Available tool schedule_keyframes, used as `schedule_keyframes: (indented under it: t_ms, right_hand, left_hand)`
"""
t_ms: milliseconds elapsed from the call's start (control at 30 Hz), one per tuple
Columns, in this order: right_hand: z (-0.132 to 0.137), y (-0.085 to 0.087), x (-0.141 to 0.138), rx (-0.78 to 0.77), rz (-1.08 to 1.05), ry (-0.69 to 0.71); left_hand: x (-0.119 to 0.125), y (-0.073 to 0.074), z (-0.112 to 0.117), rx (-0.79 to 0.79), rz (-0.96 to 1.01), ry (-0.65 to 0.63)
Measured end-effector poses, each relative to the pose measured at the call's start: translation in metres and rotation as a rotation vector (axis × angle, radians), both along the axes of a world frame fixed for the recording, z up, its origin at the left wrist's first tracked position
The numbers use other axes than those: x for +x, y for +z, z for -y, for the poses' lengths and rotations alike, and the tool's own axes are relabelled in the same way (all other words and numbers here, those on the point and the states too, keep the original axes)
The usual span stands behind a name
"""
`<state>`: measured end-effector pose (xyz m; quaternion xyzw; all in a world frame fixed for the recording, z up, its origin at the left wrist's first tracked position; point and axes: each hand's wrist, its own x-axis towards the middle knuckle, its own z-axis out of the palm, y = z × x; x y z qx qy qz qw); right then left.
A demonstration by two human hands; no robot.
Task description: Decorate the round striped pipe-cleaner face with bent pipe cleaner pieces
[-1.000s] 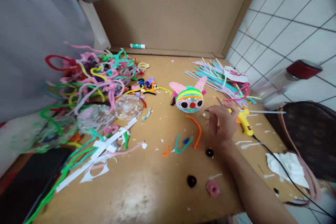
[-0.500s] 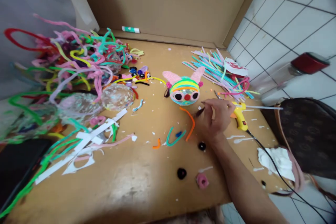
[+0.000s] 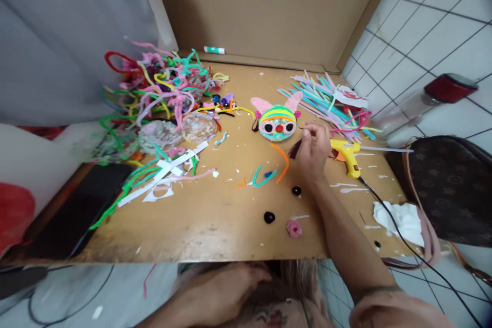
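My right hand point(image 3: 315, 151) is over the right part of the table, its fingers closed in a pinch on a dark red tassel point(image 3: 295, 149). A thin dark end pokes out past the fingertips. Just left of this hand sits a round animal figure point(image 3: 277, 125) with pink ears, black-and-white eyes, a red nose and coloured stripes. Beside its left edge hangs a similar dark piece point(image 3: 255, 124). My left hand point(image 3: 246, 279) rests on my lap below the table edge, fingers laid flat and partly in shadow. An orange pipe cleaner point(image 3: 282, 164) curves in front of the figure.
A yellow glue gun point(image 3: 348, 155) with its cord lies right of my hand. Pipe cleaners point(image 3: 319, 97) are piled behind it, and a tangled heap point(image 3: 165, 82) fills the left. A phone point(image 3: 82, 210), a brown bag point(image 3: 449, 189) and a bottle point(image 3: 430, 102) edge the table.
The view has tilted down and shifted left, bringing my left hand and lap into sight. My right hand stays beside the figure, its fingers still pinched.
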<state>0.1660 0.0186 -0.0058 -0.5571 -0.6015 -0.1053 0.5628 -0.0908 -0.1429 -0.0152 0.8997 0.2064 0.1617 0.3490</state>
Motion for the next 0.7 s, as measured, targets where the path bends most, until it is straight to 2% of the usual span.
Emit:
schedule_keyframes:
  t_ms: [67, 133, 200, 233, 300, 400, 433, 533, 633, 700]
  right_hand:
    - [-0.003, -0.002, 0.002, 0.002, -0.042, 0.012]
    - [-0.005, -0.003, 0.003, 0.003, -0.066, 0.024]
    - [-0.008, -0.004, 0.002, -0.001, -0.071, 0.039]
    - [-0.009, -0.005, 0.002, -0.002, -0.069, 0.044]
    - [-0.011, -0.006, 0.002, -0.005, -0.069, 0.057]
    - [-0.013, -0.009, 0.003, -0.012, -0.074, 0.072]
    - [-0.014, -0.010, 0.004, -0.014, -0.075, 0.073]
    - [-0.015, -0.011, 0.007, -0.022, -0.075, 0.071]
    - [-0.015, -0.010, 0.007, -0.035, -0.068, 0.087]
    - [-0.015, -0.010, 0.006, -0.040, -0.056, 0.101]
  left_hand:
    - [-0.007, 0.037, -0.012, -0.244, -0.012, -0.125]
    - [-0.009, 0.072, -0.034, -0.451, 0.019, -0.196]
    - [-0.003, 0.092, -0.065, -0.559, 0.125, -0.129]
    - [0.004, 0.093, -0.083, -0.580, 0.206, -0.038]
    - [0.024, 0.078, -0.122, -0.559, 0.397, 0.258]
    - [0.059, 0.038, -0.174, -0.429, 0.535, 0.750]
    - [0.068, 0.026, -0.187, -0.396, 0.539, 0.836]
    - [0.085, 0.000, -0.208, -0.327, 0.533, 0.899]
    - [0.087, -0.010, -0.213, -0.279, 0.494, 0.918]
    - [0.086, -0.013, -0.214, -0.272, 0.471, 0.883]
